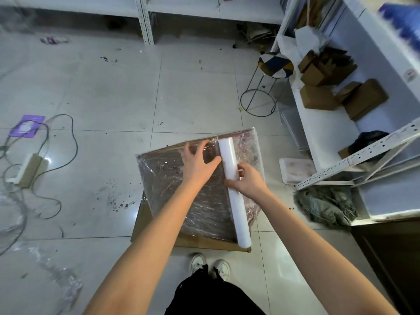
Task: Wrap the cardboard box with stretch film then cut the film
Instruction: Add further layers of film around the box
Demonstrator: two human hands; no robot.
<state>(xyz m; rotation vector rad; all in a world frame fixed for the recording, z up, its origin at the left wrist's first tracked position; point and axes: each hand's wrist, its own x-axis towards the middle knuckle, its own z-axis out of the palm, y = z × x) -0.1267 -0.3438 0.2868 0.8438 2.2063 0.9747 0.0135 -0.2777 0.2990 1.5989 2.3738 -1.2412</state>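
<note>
Glossy, crinkled clear film [172,178] over brown cardboard box [193,241]; smooth matt white roll [234,196]; shiny tiled floor [113,92].

My box [181,192] sits on flat cardboard [145,223]; the film roll [234,189] lies along its right edge, a stool [275,67] beyond.

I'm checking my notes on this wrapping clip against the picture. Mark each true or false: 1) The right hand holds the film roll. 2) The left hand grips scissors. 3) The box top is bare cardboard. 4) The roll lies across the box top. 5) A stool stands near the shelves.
1) True: the right hand has its grip on the film roll.
2) False: the left hand lies flat on the box, holding nothing.
3) False: film already covers it.
4) True.
5) True: the stool stands beside the shelves.
</note>
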